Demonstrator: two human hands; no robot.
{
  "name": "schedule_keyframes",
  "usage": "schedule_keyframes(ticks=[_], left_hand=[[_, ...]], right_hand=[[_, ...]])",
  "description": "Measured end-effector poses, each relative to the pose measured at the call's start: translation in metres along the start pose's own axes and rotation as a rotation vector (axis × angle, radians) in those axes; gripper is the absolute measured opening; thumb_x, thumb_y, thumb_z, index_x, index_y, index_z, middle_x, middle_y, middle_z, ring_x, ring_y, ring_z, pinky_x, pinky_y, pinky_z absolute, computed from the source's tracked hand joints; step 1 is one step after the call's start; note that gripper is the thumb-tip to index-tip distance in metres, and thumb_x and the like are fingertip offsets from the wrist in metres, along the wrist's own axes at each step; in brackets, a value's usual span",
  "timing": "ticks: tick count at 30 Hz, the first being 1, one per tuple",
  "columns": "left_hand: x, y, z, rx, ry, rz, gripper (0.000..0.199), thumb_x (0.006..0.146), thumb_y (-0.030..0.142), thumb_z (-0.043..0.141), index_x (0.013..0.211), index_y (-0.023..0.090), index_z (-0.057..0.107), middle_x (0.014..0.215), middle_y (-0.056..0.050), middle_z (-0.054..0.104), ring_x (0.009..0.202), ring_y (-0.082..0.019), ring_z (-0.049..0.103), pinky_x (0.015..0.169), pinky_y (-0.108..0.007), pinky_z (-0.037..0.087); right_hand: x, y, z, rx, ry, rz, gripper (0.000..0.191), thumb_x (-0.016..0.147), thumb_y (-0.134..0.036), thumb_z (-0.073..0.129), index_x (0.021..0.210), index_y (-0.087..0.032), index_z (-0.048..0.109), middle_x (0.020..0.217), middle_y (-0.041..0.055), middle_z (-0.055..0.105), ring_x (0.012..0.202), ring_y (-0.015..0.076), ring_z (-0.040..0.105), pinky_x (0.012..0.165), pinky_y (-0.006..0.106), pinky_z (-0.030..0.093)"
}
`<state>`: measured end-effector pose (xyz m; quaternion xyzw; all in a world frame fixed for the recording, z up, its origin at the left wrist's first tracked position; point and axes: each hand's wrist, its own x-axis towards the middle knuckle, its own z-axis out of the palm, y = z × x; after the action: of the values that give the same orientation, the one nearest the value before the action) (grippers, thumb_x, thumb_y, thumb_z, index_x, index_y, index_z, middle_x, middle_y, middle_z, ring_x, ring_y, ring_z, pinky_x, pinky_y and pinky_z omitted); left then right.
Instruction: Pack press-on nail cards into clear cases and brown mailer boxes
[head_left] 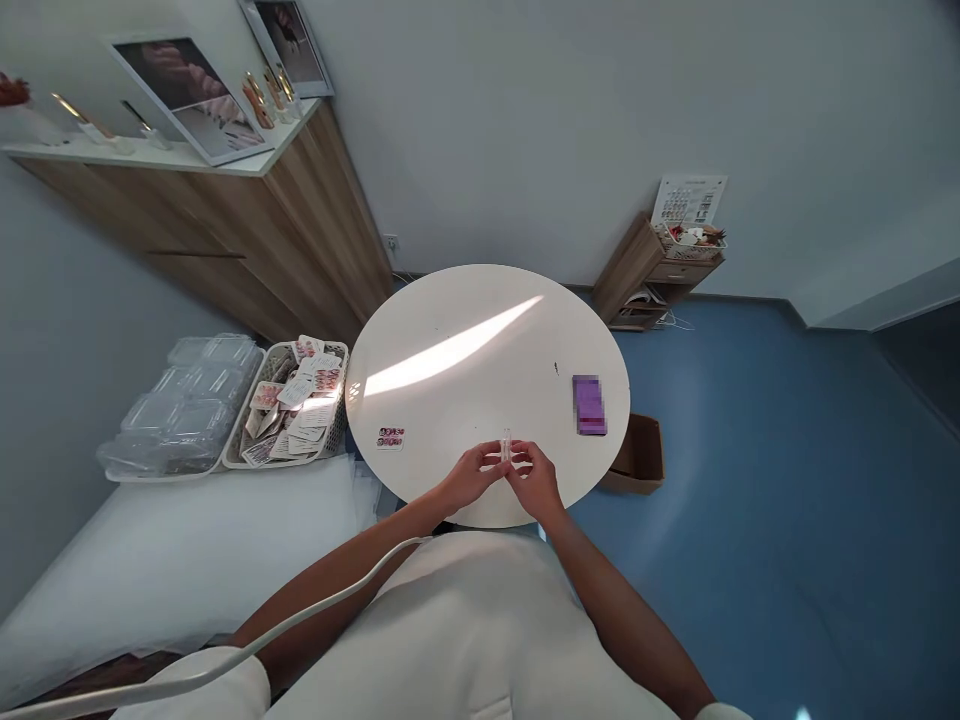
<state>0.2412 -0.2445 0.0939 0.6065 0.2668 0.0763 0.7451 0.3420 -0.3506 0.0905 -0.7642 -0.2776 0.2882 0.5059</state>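
My left hand (471,476) and my right hand (537,482) meet over the near part of the round white table (480,350). Between their fingertips stands a small, narrow, clear plastic piece (506,446); its exact kind is too small to tell. Fingers of both hands are closed on it, one from each side. To the left on the tabletop lies a small card with dark pink nail-like shapes (391,438). A purple box (589,405), blurred into blocks, rests near the right edge. A tiny dark object (556,369) lies just behind that box.
Left of the table, a white basket (343,400) is filled with printed cards, beside stacked clear plastic boxes (187,400). A cardboard box (637,455) stands on the floor at right. Behind are a wooden cabinet (300,230) and a small shelf unit (634,265). A white cable (315,608) crosses my left arm.
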Motion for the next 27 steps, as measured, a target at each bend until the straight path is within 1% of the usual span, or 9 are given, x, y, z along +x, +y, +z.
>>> schedule_keyframes(ticks=[4,9,11,14,16,18,20,23,27], left_hand=[[-0.005,-0.003,-0.014,-0.267,0.112,-0.070,0.038,0.072,0.043,0.058,0.097,0.016,0.061,0.094,-0.007,0.062,0.084,-0.016,0.058,0.079,-0.034,0.045],[0.007,-0.019,-0.026,-0.394,0.172,-0.098,0.026,0.070,0.031,0.061,0.091,0.016,0.060,0.090,-0.006,0.060,0.081,-0.014,0.058,0.080,-0.035,0.045],[0.017,-0.028,-0.027,-0.355,0.188,-0.159,0.018,0.068,0.025,0.060,0.081,0.014,0.060,0.082,-0.006,0.060,0.077,-0.014,0.058,0.078,-0.035,0.045],[0.028,-0.046,-0.035,-0.237,0.192,-0.128,0.012,0.068,0.021,0.054,0.077,0.014,0.059,0.079,-0.005,0.060,0.076,-0.015,0.058,0.078,-0.035,0.045],[0.028,-0.061,-0.047,-0.041,0.287,-0.073,0.014,0.069,0.020,0.050,0.079,0.015,0.059,0.081,-0.005,0.059,0.079,-0.016,0.057,0.080,-0.035,0.044],[0.025,-0.075,-0.062,0.223,0.460,-0.076,0.019,0.066,0.019,0.052,0.084,0.015,0.059,0.089,-0.007,0.059,0.085,-0.018,0.056,0.080,-0.035,0.043],[0.023,-0.086,-0.076,0.354,0.570,-0.116,0.031,0.065,0.017,0.053,0.096,0.014,0.058,0.106,-0.011,0.055,0.094,-0.020,0.054,0.082,-0.034,0.042],[0.030,-0.094,-0.088,0.310,0.481,-0.209,0.046,0.065,0.014,0.055,0.111,0.013,0.052,0.116,-0.012,0.052,0.102,-0.020,0.051,0.087,-0.032,0.039],[0.048,-0.096,-0.087,0.155,0.342,-0.254,0.046,0.064,0.009,0.052,0.110,0.012,0.053,0.110,-0.010,0.057,0.098,-0.018,0.054,0.085,-0.029,0.040]], right_hand=[[0.001,-0.005,0.005,-0.019,-0.094,-0.167,0.027,0.070,-0.030,0.058,0.096,-0.021,0.059,0.115,0.0076,0.055,0.088,0.0168,0.057,0.068,0.031,0.049],[0.022,0.011,0.016,-0.039,-0.163,-0.166,0.033,0.072,-0.021,0.052,0.104,-0.024,0.059,0.113,0.0060,0.057,0.094,0.0172,0.056,0.076,0.033,0.049],[0.031,0.021,0.023,-0.050,-0.233,-0.148,0.031,0.072,-0.017,0.050,0.100,-0.023,0.062,0.106,0.0051,0.060,0.094,0.0172,0.057,0.077,0.033,0.048],[0.040,0.036,0.026,-0.047,-0.218,-0.196,0.032,0.073,-0.015,0.045,0.098,-0.024,0.062,0.103,0.0034,0.061,0.095,0.0159,0.056,0.081,0.032,0.047],[0.044,0.049,0.020,-0.116,-0.110,-0.204,0.032,0.074,-0.016,0.044,0.101,-0.023,0.060,0.108,0.0039,0.058,0.100,0.0167,0.054,0.086,0.034,0.044],[0.048,0.062,0.012,-0.215,-0.083,-0.107,0.034,0.072,-0.017,0.048,0.104,-0.022,0.059,0.111,0.0059,0.055,0.102,0.0192,0.052,0.086,0.037,0.044],[0.054,0.074,0.009,-0.254,-0.175,0.062,0.041,0.067,-0.020,0.056,0.108,-0.022,0.056,0.113,0.0078,0.053,0.098,0.0202,0.054,0.084,0.037,0.044],[0.064,0.084,0.016,-0.131,-0.317,0.288,0.055,0.062,-0.023,0.064,0.115,-0.021,0.049,0.113,0.0090,0.053,0.091,0.0181,0.056,0.081,0.035,0.046],[0.073,0.085,0.039,0.118,-0.344,0.374,0.065,0.062,-0.020,0.063,0.123,-0.021,0.041,0.116,0.0098,0.050,0.089,0.0158,0.057,0.079,0.032,0.047]])
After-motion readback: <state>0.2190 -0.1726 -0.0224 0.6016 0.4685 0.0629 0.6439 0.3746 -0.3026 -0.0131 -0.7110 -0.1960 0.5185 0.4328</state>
